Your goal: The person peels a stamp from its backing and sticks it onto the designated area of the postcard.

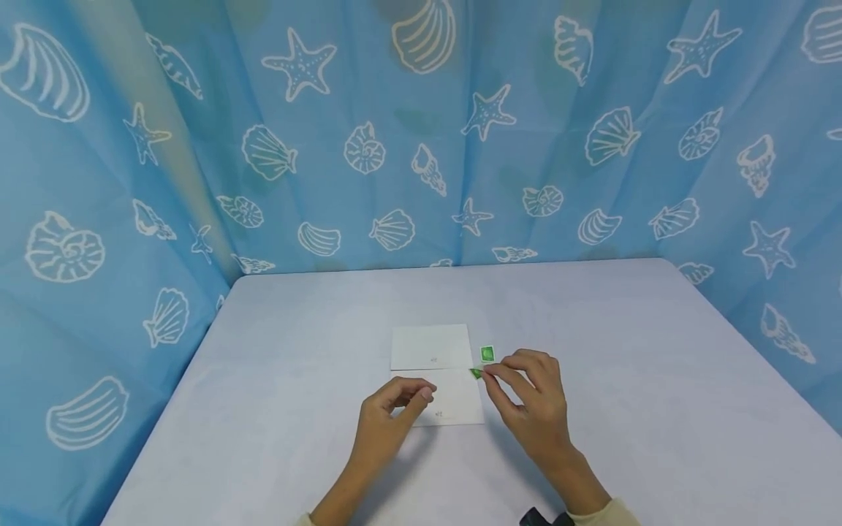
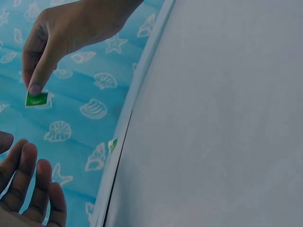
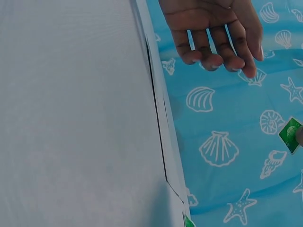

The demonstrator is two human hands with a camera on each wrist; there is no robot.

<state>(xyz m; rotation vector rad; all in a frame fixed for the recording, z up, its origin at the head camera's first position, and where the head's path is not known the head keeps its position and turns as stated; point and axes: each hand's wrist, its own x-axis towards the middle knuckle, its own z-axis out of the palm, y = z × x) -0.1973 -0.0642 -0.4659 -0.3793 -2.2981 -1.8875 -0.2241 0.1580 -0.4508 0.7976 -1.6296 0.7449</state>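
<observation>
Between thumb and fingertips, my right hand (image 1: 536, 402) pinches a small green stamp (image 1: 476, 373) with a pale border. It is held just above the right edge of the nearer white envelope-like paper (image 1: 457, 402). My left hand (image 1: 388, 420) hovers over that paper's left part and holds nothing; its fingers (image 3: 201, 47) are loosely bent and apart in the right wrist view. A second green stamp (image 1: 487, 354) lies on the table beside the farther white paper (image 1: 427, 345). The left wrist view also shows the pinched stamp (image 2: 37, 100) below the right fingertips.
The two white papers lie one behind the other on a pale table (image 1: 296, 329), each with a small faint mark near its lower edge. A blue shell-patterned curtain (image 1: 395, 183) surrounds the back and sides. Something black (image 1: 542, 517) shows by the right sleeve.
</observation>
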